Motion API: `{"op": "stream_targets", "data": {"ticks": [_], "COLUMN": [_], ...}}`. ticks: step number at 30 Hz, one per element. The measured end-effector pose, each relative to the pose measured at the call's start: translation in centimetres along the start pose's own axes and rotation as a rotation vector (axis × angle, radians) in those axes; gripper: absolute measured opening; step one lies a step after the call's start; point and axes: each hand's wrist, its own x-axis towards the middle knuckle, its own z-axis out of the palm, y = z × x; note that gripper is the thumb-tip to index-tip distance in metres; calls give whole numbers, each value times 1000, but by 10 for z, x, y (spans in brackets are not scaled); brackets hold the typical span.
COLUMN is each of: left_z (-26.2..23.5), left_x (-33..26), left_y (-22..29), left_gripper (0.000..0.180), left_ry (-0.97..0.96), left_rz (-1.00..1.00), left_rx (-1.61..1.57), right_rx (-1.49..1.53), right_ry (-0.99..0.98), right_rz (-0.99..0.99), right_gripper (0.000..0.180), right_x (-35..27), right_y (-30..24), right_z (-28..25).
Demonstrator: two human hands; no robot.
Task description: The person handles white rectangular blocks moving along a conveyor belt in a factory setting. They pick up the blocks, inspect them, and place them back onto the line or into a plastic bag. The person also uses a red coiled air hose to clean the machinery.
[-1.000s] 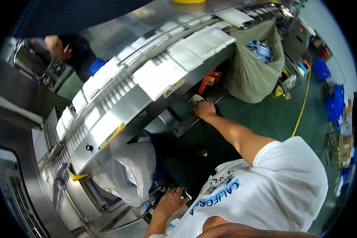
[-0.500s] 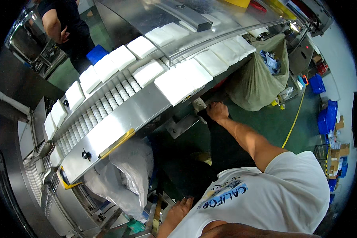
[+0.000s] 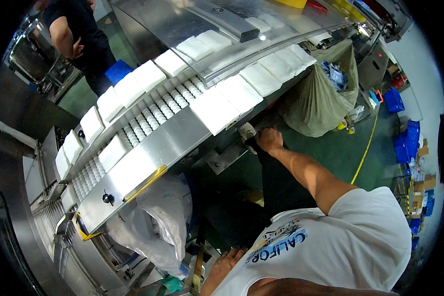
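Note:
My right hand lies over my bent right knee, fingers draped over the dark trouser leg and nothing in them. At the lower middle, my left hand rests on my dark trousers beside my shirt, holding nothing, its fingers stretched out. In front of me runs a steel roller conveyor with white rollers. One flat white pad lies on the rollers. More white pads lie in an overlapping row along the near steel edge, closest to my right hand. Another row of white pads lines the far side.
A clear cover spans the conveyor's right part. Below hang a clear plastic bag and, to the right, a large greenish sack with blue scraps. Blue bins stand far right. Another person stands beyond the conveyor, upper left.
The white pad on the rollers has travelled left and down along the conveyor, away from the clear cover. Both my hands stay where they were; the view has shifted slightly.

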Motion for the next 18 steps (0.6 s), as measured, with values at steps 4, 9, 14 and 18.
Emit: {"op": "stream_targets", "data": {"ticks": [4,9,14,18], "left_z": [-3,-13,-10,-7], "left_x": [1,-3,-18,-17], "left_y": [9,20,27,27], "left_gripper": [43,43,45,49], "left_ry": [-12,-33,66,21], "left_rz": [-23,-53,-56,-97], "left_rx": [-7,-10,11,72], "right_rx": [76,-22,-44,-118], "right_ry": [-55,-181,-36,70], "right_rz": [51,84,-6,-116], "right_gripper": [43,40,42,40], "right_x": [-1,2,-4,-5], "right_y": [-4,-4,2,3], "right_z": [-3,-4,1,12]}}
